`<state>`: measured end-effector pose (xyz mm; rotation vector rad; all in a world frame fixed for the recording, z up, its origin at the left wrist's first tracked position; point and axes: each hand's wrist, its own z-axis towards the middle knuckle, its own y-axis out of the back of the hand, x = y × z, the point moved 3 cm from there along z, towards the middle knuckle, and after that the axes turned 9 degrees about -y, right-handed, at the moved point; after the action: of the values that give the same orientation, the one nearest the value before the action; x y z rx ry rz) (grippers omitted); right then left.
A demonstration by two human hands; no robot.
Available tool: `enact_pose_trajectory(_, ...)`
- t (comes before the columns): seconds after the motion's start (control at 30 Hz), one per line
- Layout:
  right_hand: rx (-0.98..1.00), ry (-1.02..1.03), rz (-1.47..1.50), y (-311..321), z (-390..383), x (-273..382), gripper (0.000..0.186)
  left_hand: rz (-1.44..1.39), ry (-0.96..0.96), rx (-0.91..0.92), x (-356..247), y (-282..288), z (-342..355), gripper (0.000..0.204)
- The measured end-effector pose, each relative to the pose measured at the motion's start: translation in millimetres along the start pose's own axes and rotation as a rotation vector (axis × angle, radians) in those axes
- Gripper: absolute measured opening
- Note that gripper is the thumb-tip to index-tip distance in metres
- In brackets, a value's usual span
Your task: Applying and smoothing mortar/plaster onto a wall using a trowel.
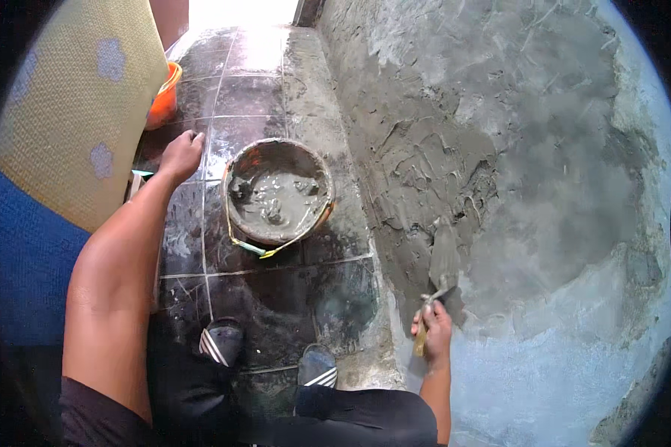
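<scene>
My right hand grips a trowel by its yellowish handle. The trowel's pointed blade lies against wet grey mortar on the wall, just above a bare, pale blue stretch. Ridges and clumps mark the mortar above and left of the blade. My left hand is held out over the floor with its fingers curled in, and nothing shows in it. Between my hands, nearer the left, stands a round bucket with wet mortar inside. Its wire handle hangs down on the near side.
Dark floor tiles run along the wall's foot, wet in places. An orange bucket stands farther off at the left, partly behind a yellow and blue patterned sheet. My sandalled feet are close to the near edge.
</scene>
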<state>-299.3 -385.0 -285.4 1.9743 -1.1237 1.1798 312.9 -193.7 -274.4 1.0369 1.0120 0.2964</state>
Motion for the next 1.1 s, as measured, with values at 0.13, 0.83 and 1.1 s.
enact_pose_trajectory(0.13, -0.020, -0.109, -0.009, 18.6, -14.5, -64.6, 0.021, 0.032, -0.002, 0.091, 11.2, -8.4, 0.3, 0.048)
enact_pose_trajectory(0.83, 0.028, -0.132, 0.077, -14.6, 13.2, 1.2, 0.022, -0.010, 0.036, 0.080, 46.0, -49.2, -26.0, 0.047)
enact_pose_trajectory(1.1, -0.152, -0.143, -0.360, -14.9, -8.3, -31.9, 0.018, -0.010, 0.021, 0.093, 44.8, -52.4, -23.2, 0.047)
